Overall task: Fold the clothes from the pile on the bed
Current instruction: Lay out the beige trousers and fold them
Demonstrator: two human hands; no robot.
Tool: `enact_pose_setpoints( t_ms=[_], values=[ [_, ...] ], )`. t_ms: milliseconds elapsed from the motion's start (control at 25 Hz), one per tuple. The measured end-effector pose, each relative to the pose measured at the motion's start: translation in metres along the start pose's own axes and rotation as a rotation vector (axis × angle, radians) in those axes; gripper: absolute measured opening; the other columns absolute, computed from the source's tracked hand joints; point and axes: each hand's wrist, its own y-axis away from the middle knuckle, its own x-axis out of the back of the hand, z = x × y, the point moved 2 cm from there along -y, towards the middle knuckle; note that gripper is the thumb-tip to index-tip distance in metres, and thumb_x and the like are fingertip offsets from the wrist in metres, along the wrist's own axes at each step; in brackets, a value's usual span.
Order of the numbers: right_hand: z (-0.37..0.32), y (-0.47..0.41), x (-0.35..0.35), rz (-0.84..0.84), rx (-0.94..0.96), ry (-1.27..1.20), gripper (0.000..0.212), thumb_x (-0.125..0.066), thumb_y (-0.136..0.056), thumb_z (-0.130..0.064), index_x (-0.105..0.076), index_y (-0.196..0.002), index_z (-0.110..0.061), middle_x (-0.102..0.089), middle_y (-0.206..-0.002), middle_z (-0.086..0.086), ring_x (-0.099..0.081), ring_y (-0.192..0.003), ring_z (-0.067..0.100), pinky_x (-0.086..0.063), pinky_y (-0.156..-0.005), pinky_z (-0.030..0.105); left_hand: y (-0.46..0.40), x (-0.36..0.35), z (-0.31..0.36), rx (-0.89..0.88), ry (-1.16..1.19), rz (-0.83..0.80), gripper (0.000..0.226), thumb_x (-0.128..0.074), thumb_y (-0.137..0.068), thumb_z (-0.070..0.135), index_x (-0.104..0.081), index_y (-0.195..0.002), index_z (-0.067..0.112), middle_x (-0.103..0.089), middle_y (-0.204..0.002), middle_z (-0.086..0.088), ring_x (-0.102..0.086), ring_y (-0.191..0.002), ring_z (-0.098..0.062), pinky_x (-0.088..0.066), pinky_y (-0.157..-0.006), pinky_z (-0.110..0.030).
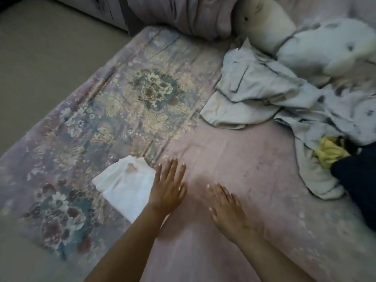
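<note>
Both hands, L (pixel 167 190) & R (pixel 227 208), flat, fingers spread; folded white cloth (pixel 126 185) just beside L, pile (pixel 284 94) far R.

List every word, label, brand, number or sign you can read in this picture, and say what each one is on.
None: no readable text appears anywhere in the view.
The folded white cloth has a small brownish mark near its top, too blurred to tell whether it is a label or a stain.
The pale garments in the pile show only dark trim and blotchy print, no letters.
The bed cover carries floral patterns only.
</note>
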Motion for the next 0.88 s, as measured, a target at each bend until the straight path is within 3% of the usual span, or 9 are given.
enact_pose_setpoints(
  t_ms=[120, 240, 360, 480, 560, 600, 680, 760, 880],
  values=[
    [0.089, 0.015, 0.018, -0.066, -0.111, -0.016, 0.059, -0.02, -0.095, -0.036, -0.007, -0.151, -0.024, -0.007, -0.159, 0.005, -0.012, -0.146, 0.021, -0.017, -0.115, 0.036, -0.075, -0.011, 0.069, -0.068, 0.015, -0.012, 0.056, -0.038, -0.084, 0.04, -0.062, -0.123, 0.009, -0.057, -0.13, -0.02, -0.055, -0.119, -0.034, -0.03, -0.103, -0.052],
    [0.165, 0.011, 0.028, -0.076, -0.216, -0.009, 0.059, -0.013, -0.094, -0.039, -0.004, -0.151, -0.027, 0.0, -0.16, 0.004, -0.006, -0.146, 0.017, -0.016, -0.114, 0.029, -0.151, -0.039, 0.124, -0.047, -0.02, -0.049, 0.061, -0.032, -0.086, 0.043, -0.054, -0.133, 0.012, -0.046, -0.141, -0.018, -0.046, -0.129, -0.032, -0.033, -0.106, -0.055],
    [0.215, -0.01, 0.044, -0.085, -0.204, -0.025, 0.057, -0.028, -0.102, -0.032, -0.001, -0.151, -0.026, 0.006, -0.159, 0.001, -0.002, -0.146, 0.015, -0.012, -0.114, 0.027, -0.2, -0.087, 0.158, -0.105, -0.029, -0.012, 0.06, -0.031, -0.087, 0.045, -0.051, -0.136, 0.016, -0.041, -0.145, -0.013, -0.044, -0.131, -0.03, -0.028, -0.109, -0.051],
    [0.266, -0.088, 0.078, 0.113, -0.118, 0.067, 0.057, -0.034, -0.1, -0.026, -0.01, -0.151, -0.015, -0.003, -0.159, 0.008, -0.01, -0.146, 0.021, -0.014, -0.114, 0.027, -0.216, -0.131, 0.157, -0.171, 0.0, 0.051, 0.06, -0.038, -0.086, 0.044, -0.045, -0.14, 0.018, -0.036, -0.15, -0.009, -0.035, -0.138, -0.025, -0.022, -0.112, -0.049],
    [0.286, -0.155, 0.108, 0.35, 0.004, 0.128, 0.058, -0.047, -0.093, -0.024, -0.031, -0.144, -0.002, -0.024, -0.153, 0.021, -0.032, -0.139, 0.033, -0.03, -0.11, 0.04, -0.216, -0.138, 0.154, -0.157, 0.033, 0.134, 0.062, -0.041, -0.085, 0.043, -0.042, -0.142, 0.019, -0.034, -0.151, -0.007, -0.031, -0.14, -0.022, -0.021, -0.113, -0.049],
    [0.291, -0.187, 0.128, 0.423, 0.005, 0.102, 0.063, -0.051, -0.091, -0.029, -0.031, -0.145, -0.004, -0.023, -0.153, 0.02, -0.03, -0.139, 0.034, -0.028, -0.11, 0.045, -0.216, -0.135, 0.156, -0.159, 0.031, 0.165, 0.062, -0.042, -0.085, 0.043, -0.042, -0.142, 0.02, -0.034, -0.151, -0.007, -0.031, -0.14, -0.022, -0.021, -0.113, -0.049],
    [0.301, -0.251, 0.168, 0.419, -0.093, 0.004, 0.08, -0.053, -0.091, -0.043, -0.007, -0.152, -0.022, 0.001, -0.159, 0.008, -0.002, -0.147, 0.026, -0.007, -0.116, 0.047, -0.222, -0.136, 0.157, -0.178, 0.011, 0.171, 0.062, -0.042, -0.084, 0.042, -0.041, -0.142, 0.02, -0.032, -0.151, -0.007, -0.03, -0.14, -0.022, -0.021, -0.114, -0.049],
    [0.299, -0.298, 0.194, 0.381, -0.124, 0.098, 0.081, -0.05, -0.09, -0.05, 0.001, -0.15, -0.033, 0.008, -0.159, 0.001, 0.011, -0.146, 0.024, 0.004, -0.114, 0.051, -0.225, -0.137, 0.156, -0.176, -0.011, 0.164, 0.062, -0.042, -0.085, 0.041, -0.041, -0.143, 0.02, -0.032, -0.152, -0.006, -0.03, -0.141, -0.022, -0.021, -0.114, -0.049],
    [0.292, -0.316, 0.198, 0.284, -0.048, 0.052, 0.053, -0.041, -0.098, -0.033, -0.024, -0.148, -0.031, -0.026, -0.155, 0.002, -0.024, -0.141, 0.025, -0.016, -0.114, 0.045, -0.224, -0.136, 0.153, -0.164, -0.021, 0.172, 0.061, -0.04, -0.085, 0.042, -0.041, -0.142, 0.02, -0.033, -0.151, -0.007, -0.029, -0.141, -0.021, -0.023, -0.113, -0.05]
  ],
)
